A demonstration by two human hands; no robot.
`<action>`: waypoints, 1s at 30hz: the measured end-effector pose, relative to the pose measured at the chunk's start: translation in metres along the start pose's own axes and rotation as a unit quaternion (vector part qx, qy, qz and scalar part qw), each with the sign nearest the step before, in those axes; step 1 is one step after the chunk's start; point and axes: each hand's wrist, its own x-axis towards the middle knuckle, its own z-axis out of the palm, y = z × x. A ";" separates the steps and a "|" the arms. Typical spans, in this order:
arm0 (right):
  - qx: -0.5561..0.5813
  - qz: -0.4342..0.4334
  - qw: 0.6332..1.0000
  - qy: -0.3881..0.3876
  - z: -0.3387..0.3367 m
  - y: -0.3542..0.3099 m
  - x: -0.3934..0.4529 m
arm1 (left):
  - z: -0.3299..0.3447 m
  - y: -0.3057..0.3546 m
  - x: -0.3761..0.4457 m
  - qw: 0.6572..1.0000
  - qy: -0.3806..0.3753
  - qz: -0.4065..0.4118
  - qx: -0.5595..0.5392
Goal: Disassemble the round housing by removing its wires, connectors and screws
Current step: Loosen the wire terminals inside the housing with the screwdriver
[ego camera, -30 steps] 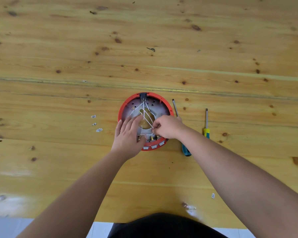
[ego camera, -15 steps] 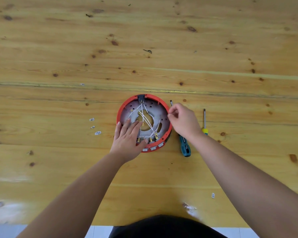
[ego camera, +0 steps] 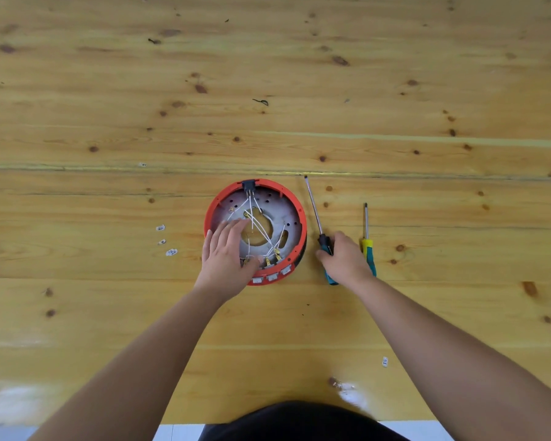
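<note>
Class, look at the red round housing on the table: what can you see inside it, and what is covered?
Inside the red round housing: a grey plate with a central hole, white wires and brass connectors. The left hand covers the near-left part.

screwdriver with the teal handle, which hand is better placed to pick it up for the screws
The right hand. It already lies on the teal-handled screwdriver, fingers curling over the handle, right of the round housing. The left hand rests on the housing, steadying it.
</note>
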 end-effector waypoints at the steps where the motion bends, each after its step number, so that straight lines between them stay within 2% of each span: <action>1: 0.032 -0.029 0.999 0.009 -0.005 0.000 -0.001 | -0.002 0.005 0.002 0.999 0.011 -0.009 -0.034; 3: 0.060 -0.088 0.994 0.010 -0.014 -0.001 -0.006 | -0.010 0.017 0.009 0.987 0.027 -0.057 -0.147; 4: 0.059 -0.116 0.992 -0.003 -0.018 -0.001 -0.008 | -0.015 0.024 0.013 0.970 0.031 -0.096 -0.220; 7: 0.024 -0.173 0.982 -0.073 -0.025 -0.002 -0.012 | -0.025 0.036 0.024 0.898 0.035 -0.193 -0.393; 10: 0.007 -0.180 0.974 -0.133 -0.027 -0.002 -0.016 | -0.025 0.034 0.031 0.820 0.064 -0.238 -0.517; 12: -0.001 -0.178 0.973 -0.149 -0.029 -0.002 -0.016 | -0.024 0.031 0.032 0.796 0.081 -0.257 -0.542; 15: 0.004 -0.165 0.973 -0.162 -0.035 -0.005 -0.014 | -0.021 0.022 0.029 0.783 0.086 -0.286 -0.545; 19: 0.081 -0.128 0.973 -0.176 -0.052 -0.015 -0.009 | -0.024 0.018 0.025 0.753 0.103 -0.310 -0.570; 21: 0.184 -0.096 0.966 -0.156 -0.063 -0.020 -0.005 | -0.025 0.019 0.023 0.726 0.124 -0.321 -0.596; 23: 0.353 -0.049 0.927 -0.117 -0.070 -0.024 -0.004 | -0.025 0.019 0.020 0.700 0.135 -0.324 -0.622; 25: 0.536 0.005 0.841 -0.072 -0.066 -0.028 -0.005 | -0.021 0.018 0.015 0.689 0.123 -0.322 -0.637; 26: 0.591 0.018 0.805 -0.051 -0.061 -0.031 -0.006 | -0.019 0.018 0.013 0.691 0.110 -0.320 -0.639; 27: 0.616 0.026 0.787 -0.034 -0.055 -0.032 -0.007 | -0.017 0.019 0.010 0.697 0.097 -0.316 -0.636; 29: 0.604 0.041 0.796 -0.020 -0.045 -0.036 -0.008 | -0.012 0.020 0.007 0.721 0.079 -0.304 -0.617; 30: 0.591 0.047 0.805 -0.017 -0.045 -0.038 -0.009 | -0.011 0.020 0.005 0.748 0.069 -0.291 -0.593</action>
